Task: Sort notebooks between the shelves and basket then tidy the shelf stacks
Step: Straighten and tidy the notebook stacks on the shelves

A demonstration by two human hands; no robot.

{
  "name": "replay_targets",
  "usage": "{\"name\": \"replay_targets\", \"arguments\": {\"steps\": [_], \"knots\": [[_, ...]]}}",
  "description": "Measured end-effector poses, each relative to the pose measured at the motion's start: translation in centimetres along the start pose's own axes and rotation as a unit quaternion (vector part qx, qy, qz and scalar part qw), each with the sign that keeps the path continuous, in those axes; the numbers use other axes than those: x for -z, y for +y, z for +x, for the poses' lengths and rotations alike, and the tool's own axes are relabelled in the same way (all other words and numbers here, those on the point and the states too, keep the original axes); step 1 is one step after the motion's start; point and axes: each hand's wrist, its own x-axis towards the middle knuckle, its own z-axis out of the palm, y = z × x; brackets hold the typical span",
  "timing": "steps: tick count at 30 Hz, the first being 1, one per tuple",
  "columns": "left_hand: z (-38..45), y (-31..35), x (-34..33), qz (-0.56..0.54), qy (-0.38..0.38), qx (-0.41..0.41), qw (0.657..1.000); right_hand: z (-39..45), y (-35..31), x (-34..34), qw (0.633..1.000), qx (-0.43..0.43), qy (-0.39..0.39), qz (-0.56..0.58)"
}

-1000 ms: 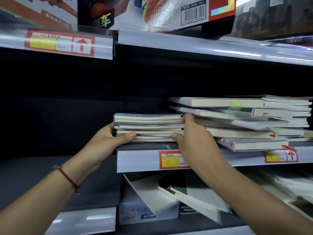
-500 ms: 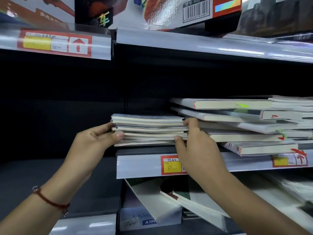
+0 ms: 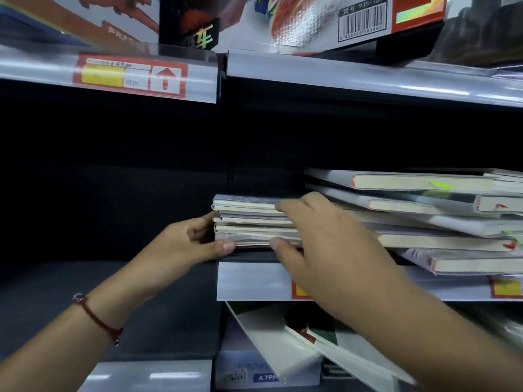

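A small stack of thin notebooks (image 3: 249, 222) lies on the middle shelf (image 3: 252, 281). My left hand (image 3: 192, 241) cups the stack's left end, thumb under the bottom edge and fingers against the side. My right hand (image 3: 325, 236) clamps the stack's front right part, fingers on top and thumb at the bottom edge. A taller, untidy pile of larger notebooks (image 3: 424, 216) lies just to the right, fanned out and overhanging the shelf edge. No basket is in view.
The upper shelf (image 3: 339, 77) carries boxed toys (image 3: 297, 21) and a red and yellow price label (image 3: 130, 77). Below the middle shelf, leaning white notebooks (image 3: 283, 343) rest against a blue and white box (image 3: 246, 369). The shelf bay to the left is dark.
Both hands have closed in on the small stack: the left hand moved right against its end, and the right hand slid left over its top and front.
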Motion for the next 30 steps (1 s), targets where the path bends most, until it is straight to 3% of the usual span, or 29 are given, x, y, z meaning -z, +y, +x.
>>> {"name": "replay_targets", "arguments": {"steps": [2, 6, 11, 13, 16, 19, 22, 30], "knots": [[0.1, -0.1, 0.1, -0.01, -0.001, 0.001, 1.0, 2.2, 0.3, -0.2, 0.997, 0.042, -0.06, 0.03], [0.9, -0.6, 0.1, -0.038, 0.022, 0.005, 0.999, 6.4, 1.8, -2.3, 0.984, 0.088, -0.152, -0.035], [1.9, -1.3, -1.1, -0.042, 0.093, -0.017, 0.995, 7.9, 2.3, -4.5, 0.986, 0.104, -0.103, -0.078], [2.1, -1.5, -1.5, -0.043, 0.087, -0.02, 0.995, 7.9, 2.1, -4.8, 0.985, 0.1, -0.094, -0.104], [2.2, -1.7, -1.5, -0.038, 0.03, -0.016, 0.999, 7.9, 1.9, -4.4, 0.986, 0.085, -0.126, -0.074], [2.8, -0.9, -1.7, 0.018, 0.036, -0.019, 0.999, 7.9, 2.4, -2.9, 0.982, 0.067, -0.177, 0.003], [3.3, -0.3, -1.9, 0.051, 0.065, -0.051, 0.995, 7.5, 3.2, -1.9, 0.979, 0.049, -0.196, -0.009], [3.6, -0.5, -1.3, 0.058, 0.062, -0.091, 0.992, 6.6, 4.8, -2.6, 0.995, -0.005, -0.103, -0.007]]}}
